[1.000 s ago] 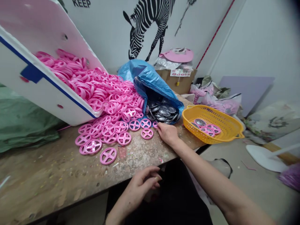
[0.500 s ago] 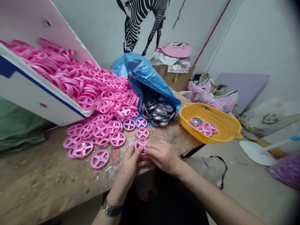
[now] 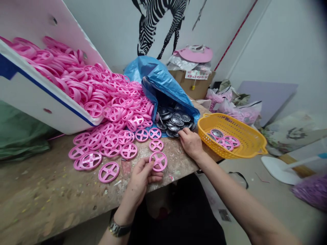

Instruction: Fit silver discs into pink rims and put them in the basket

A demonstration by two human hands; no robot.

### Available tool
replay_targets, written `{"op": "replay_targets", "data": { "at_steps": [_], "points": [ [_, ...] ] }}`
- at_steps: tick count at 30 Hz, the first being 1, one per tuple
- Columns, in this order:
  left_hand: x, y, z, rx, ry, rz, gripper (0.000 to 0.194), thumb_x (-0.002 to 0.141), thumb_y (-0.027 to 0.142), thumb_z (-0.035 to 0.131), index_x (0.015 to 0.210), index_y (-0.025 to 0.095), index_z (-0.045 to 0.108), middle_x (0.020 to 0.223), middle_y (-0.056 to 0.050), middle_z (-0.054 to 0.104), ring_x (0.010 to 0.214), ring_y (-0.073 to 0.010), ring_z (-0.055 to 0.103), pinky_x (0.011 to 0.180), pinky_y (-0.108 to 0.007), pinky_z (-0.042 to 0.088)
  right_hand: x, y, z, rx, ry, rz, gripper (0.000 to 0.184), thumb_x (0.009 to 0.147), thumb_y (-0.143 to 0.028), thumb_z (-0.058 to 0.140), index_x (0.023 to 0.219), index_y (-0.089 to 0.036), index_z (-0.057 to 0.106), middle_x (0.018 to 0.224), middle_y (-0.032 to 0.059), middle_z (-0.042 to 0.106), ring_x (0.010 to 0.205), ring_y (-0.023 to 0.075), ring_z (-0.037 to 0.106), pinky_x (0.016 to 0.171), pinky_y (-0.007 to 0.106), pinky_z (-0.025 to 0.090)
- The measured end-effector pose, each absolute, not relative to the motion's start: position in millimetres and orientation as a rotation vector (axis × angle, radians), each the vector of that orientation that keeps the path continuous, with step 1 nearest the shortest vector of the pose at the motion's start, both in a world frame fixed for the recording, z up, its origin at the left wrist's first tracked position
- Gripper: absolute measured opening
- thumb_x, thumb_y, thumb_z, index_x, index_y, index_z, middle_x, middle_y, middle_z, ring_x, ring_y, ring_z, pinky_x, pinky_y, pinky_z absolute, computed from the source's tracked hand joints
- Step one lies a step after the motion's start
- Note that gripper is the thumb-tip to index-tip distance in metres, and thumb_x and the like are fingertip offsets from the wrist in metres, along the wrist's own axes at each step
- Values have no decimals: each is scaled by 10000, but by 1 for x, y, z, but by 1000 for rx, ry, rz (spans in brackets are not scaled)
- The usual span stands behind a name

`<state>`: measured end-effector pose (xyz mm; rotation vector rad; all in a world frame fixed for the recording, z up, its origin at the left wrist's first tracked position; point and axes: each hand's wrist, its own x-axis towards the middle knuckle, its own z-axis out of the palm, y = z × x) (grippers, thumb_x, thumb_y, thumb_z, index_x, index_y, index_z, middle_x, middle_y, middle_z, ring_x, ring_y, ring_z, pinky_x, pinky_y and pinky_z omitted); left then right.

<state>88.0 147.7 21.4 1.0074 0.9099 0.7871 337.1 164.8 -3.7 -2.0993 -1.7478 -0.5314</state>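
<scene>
Between the thumb and fingers of my left hand (image 3: pixel 141 178) is a pink spoked plastic wheel (image 3: pixel 158 161), held near the table's front edge. My right hand (image 3: pixel 191 142) is at the mouth of the blue plastic bag (image 3: pixel 163 80), its curled fingertips against the front of a pile of dark grey metallic-looking discs (image 3: pixel 176 119). Those fingers look pressed together, but whatever they pinch is hidden. Two loose pink wheels lie in a line just beyond the held one, and another pink wheel (image 3: pixel 108 172) lies apart to the left.
A tipped white box (image 3: pixel 48 98) spills a large heap of pink wheels (image 3: pixel 109 92) over the worn wooden table (image 3: pixel 51 194). At the right stands a yellow perforated basket (image 3: pixel 245 148) with a few wheels and discs inside. A cardboard box (image 3: pixel 176 75) sits behind the bag.
My right hand has left the pink wheel and moved away and to the right, to the dark discs. My left hand keeps the wheel, now more fully visible.
</scene>
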Motion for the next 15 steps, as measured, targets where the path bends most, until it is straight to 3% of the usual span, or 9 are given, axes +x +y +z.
{"op": "replay_targets", "data": {
  "at_steps": [4,9,15],
  "points": [
    [88,148,20,1006,903,783,342,755,339,743,962,150,547,727,-4,665,583,-154,702,529,-235,589,339,159,-9,-1846,-1627,-509,222,982,-261,479,1010,-176,682,1047,85,672,829,184,614,716,288,401],
    [89,149,20,1005,903,778,262,789,307,727,927,153,566,716,4,654,588,-151,708,528,-221,590,328,139,-8,-1458,-1438,-207,174,950,-260,517,985,-194,674,951,70,701,882,200,656,797,310,507],
    [91,149,24,1012,882,722,202,829,275,690,939,146,580,733,-33,698,593,-147,713,549,-213,597,296,102,0,-1198,-1533,-146,188,938,-203,534,1041,-227,689,978,54,746,913,188,704,832,327,550]
  ]
}}
